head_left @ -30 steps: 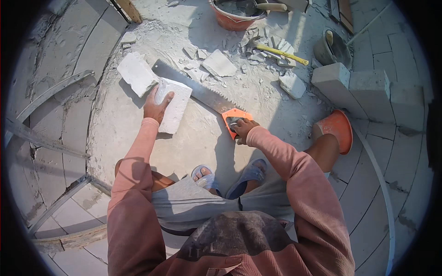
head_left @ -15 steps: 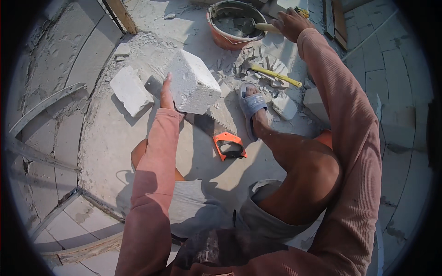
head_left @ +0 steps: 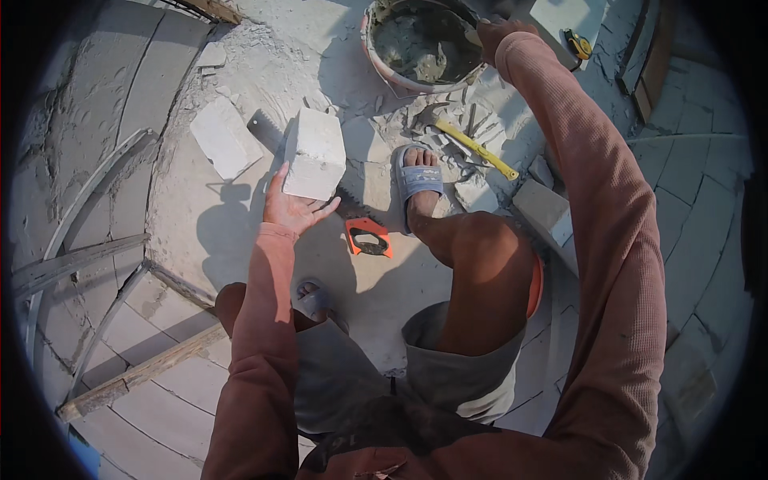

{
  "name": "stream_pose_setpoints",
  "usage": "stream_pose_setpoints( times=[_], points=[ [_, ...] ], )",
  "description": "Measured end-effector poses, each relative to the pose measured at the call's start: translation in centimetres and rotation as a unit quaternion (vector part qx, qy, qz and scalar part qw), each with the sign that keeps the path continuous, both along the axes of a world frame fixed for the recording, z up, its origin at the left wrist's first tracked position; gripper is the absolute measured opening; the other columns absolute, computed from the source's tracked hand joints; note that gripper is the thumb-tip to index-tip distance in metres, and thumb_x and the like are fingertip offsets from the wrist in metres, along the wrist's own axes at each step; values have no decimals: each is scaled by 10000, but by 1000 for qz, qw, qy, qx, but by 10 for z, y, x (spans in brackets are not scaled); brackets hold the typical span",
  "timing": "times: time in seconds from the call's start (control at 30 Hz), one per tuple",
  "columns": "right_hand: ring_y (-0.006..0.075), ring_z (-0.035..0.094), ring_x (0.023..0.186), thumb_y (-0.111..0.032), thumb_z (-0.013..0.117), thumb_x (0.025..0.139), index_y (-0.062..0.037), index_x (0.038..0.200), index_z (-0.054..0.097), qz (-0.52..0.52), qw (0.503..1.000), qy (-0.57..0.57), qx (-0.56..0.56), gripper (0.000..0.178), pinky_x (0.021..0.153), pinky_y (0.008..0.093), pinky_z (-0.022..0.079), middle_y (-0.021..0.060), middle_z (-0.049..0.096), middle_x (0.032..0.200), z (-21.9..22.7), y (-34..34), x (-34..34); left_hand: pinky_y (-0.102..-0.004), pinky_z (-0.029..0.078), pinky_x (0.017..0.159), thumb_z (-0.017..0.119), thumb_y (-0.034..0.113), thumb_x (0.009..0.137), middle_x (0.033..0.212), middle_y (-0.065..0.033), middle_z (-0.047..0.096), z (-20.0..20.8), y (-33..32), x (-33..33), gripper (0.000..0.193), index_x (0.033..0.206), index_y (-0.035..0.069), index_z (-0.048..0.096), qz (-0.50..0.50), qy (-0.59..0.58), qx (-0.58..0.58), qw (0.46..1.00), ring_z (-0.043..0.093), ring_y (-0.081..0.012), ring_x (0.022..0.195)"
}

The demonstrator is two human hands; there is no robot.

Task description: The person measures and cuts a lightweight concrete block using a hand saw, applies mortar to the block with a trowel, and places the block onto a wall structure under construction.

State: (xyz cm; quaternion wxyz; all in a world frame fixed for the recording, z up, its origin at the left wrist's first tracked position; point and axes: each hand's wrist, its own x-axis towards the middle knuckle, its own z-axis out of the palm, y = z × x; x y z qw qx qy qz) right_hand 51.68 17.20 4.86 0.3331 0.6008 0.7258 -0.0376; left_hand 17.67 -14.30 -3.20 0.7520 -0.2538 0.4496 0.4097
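My left hand (head_left: 294, 210) cradles a white aerated concrete block (head_left: 314, 152) from its near end, palm up, with the thumb and fingers apart around it. Whether the block also rests on the floor I cannot tell. At the far right of the bucket (head_left: 378, 62), my right hand (head_left: 502, 36) is closed on the handle of a trowel, whose blade reaches into the grey mortar (head_left: 416, 48). Just beyond my left hand lies a handsaw (head_left: 370, 238) with an orange and black handle; the block hides the middle of its blade.
A yellow-handled claw hammer (head_left: 472, 146) lies among rubble right of the saw. A white block piece (head_left: 226, 138) lies on the left. A tape measure (head_left: 578, 45) sits on another block (head_left: 560, 22) at the far right. My sandalled foot (head_left: 421, 180) stands in the middle.
The block has come nearer upright, and my left hand has shifted under its near end. My right hand has moved the trowel down into the mortar. The view has tilted slightly.
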Motion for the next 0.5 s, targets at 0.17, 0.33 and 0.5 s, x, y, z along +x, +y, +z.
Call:
stream_pose_setpoints(
  times=[0.17, 0.33, 0.5],
  points=[
    [333, 657, 1221, -161, 531, 988, -107, 1295, 673, 76, 995, 25, -63, 342, 999, 456, 557, 129, 663, 1351, 2, 7, 5, -580, 352, 1116, 582, 666, 913, 1499, -30, 528, -8, 48, 39, 666, 1445, 268, 535, 126, 76, -29, 989, 457, -289, 1391],
    [350, 662, 1208, -178, 521, 985, -98, 1259, 697, -15, 983, 113, -142, 335, 1004, 466, 552, 145, 686, 1304, -11, -24, -21, -608, 385, 1083, 472, 710, 928, 1446, -37, 572, -21, 73, 48, 658, 1396, 261, 582, 225, 134, -129, 957, 464, -326, 1353],
    [389, 696, 1055, -507, 639, 948, -85, 1274, 654, -36, 962, 207, -175, 533, 922, 466, 546, 222, 724, 1116, -24, -23, 26, -641, 361, 1117, 528, 601, 908, 1442, -109, 567, -8, 82, 41, 601, 1375, 230, 606, 197, 82, -137, 967, 436, -428, 1352]
  ],
)
